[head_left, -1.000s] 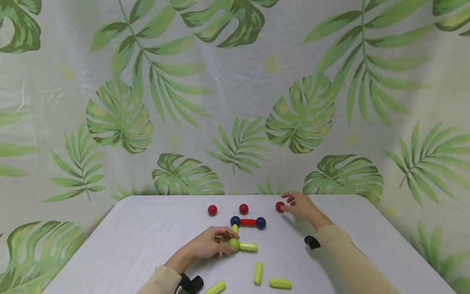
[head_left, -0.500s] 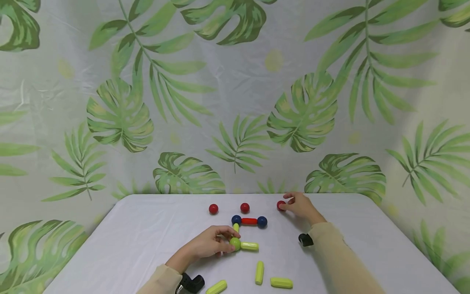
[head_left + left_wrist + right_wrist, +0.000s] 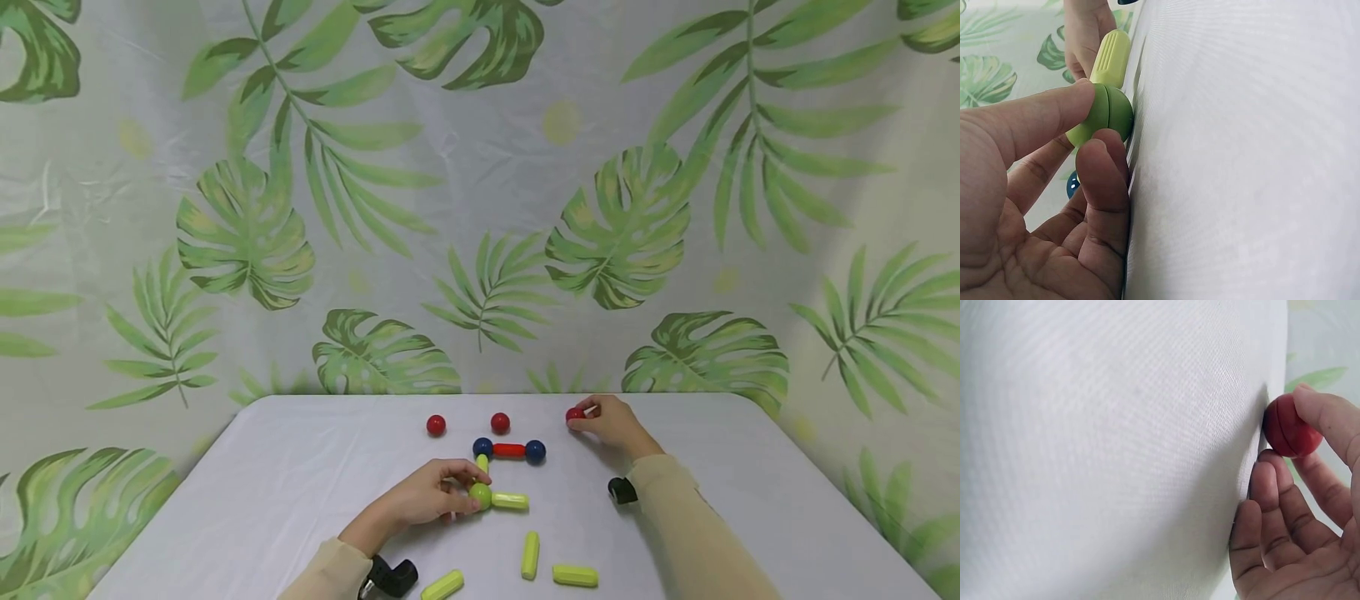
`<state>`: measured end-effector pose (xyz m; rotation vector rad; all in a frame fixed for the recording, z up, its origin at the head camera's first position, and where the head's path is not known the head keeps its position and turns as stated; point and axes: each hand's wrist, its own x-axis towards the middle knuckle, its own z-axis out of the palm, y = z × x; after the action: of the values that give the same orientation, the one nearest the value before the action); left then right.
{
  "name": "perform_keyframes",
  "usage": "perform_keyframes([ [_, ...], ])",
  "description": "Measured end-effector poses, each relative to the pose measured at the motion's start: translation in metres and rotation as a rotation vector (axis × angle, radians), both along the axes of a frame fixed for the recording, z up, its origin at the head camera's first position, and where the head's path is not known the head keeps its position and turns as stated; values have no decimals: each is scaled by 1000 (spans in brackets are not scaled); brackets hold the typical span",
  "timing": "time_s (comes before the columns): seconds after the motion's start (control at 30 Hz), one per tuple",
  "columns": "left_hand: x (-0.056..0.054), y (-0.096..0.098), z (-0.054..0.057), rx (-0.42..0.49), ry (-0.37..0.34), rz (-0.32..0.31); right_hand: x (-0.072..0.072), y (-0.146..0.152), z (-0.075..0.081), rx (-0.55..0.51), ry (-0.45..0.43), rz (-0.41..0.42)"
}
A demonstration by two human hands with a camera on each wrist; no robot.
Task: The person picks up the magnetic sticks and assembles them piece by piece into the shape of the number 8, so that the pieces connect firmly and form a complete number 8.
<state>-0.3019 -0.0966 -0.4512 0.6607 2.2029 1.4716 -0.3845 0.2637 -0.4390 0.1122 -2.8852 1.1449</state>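
My left hand [image 3: 427, 495] pinches a green ball [image 3: 1102, 114] at the corner of a small joined structure. From that ball a yellow-green rod [image 3: 510, 501] points right, and another yellow-green rod [image 3: 482, 463] runs back to a blue ball [image 3: 483, 448]. A red rod [image 3: 509, 451] links this to a second blue ball [image 3: 536, 452]. Toward the table's back right, my right hand [image 3: 613, 425] grips a red ball [image 3: 1291, 425] between thumb and fingers, at the table surface. In the right wrist view its other fingers are bent beside the cloth.
Two more red balls stand at the back, the left red ball [image 3: 436, 426] and the middle red ball [image 3: 500, 423]. Loose yellow-green rods lie nearer me: one upright rod [image 3: 530, 555], one sideways rod [image 3: 575, 576], one slanted rod [image 3: 442, 585]. White cloth covers the table [image 3: 247, 500].
My right hand has closed its fingers around the red ball at the back right, its forearm shifting slightly left. The left hand keeps holding the green ball in place.
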Motion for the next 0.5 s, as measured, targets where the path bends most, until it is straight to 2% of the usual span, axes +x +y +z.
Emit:
perform_keyframes([
  [0.5, 1, 0, 1, 26, -15, 11, 6, 1, 1, 33, 1, 3],
])
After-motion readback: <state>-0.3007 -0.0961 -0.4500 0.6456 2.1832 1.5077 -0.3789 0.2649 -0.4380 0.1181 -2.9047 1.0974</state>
